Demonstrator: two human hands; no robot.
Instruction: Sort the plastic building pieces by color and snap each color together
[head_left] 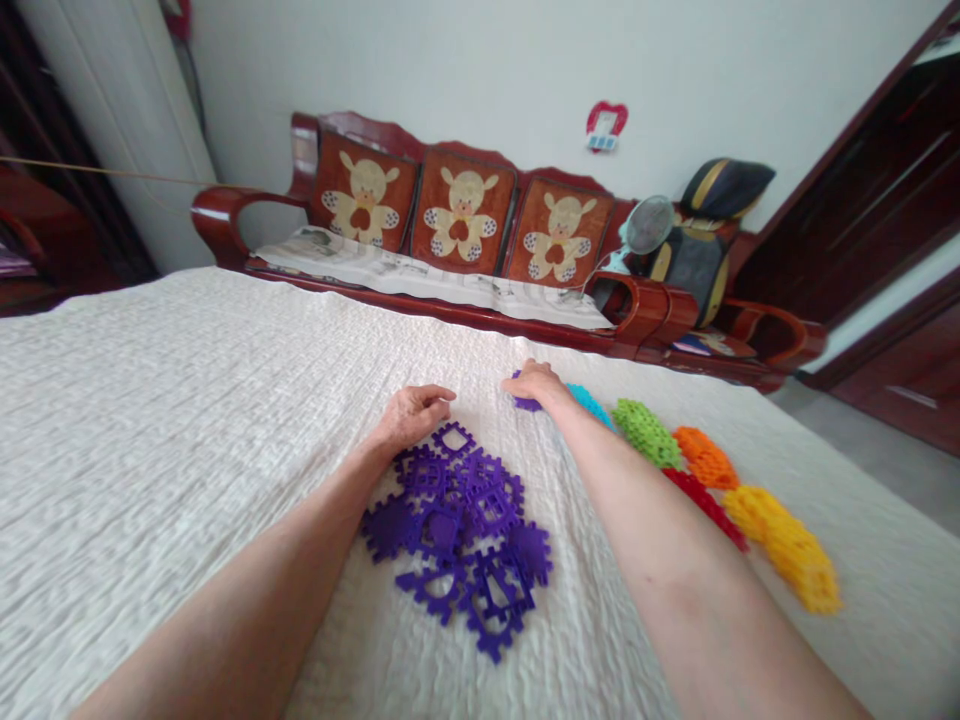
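A loose heap of purple interlocking plastic tiles [442, 525] with toothed edges lies in front of me; some have cut-out middles. My left hand [417, 412] is at the heap's far left edge, thumb and fingers slightly apart, with nothing visible in it. Farther off and to the right, my right hand [537, 382] is closed over a purple tile [527, 404] low at the white cover. Its fingers hide most of that tile, so I cannot tell whether more lie beneath. Just right of this hand are stacked light-blue tiles [591, 404], partly behind my forearm.
Green tiles [646, 432], orange tiles [705, 457], red tiles [705, 505] and yellow tiles [787, 545] lie in rows at the right. Everything rests on a white quilted cover [187, 420]. Beyond it stands a wooden sofa [420, 296] with bear cushions and a small fan [649, 225].
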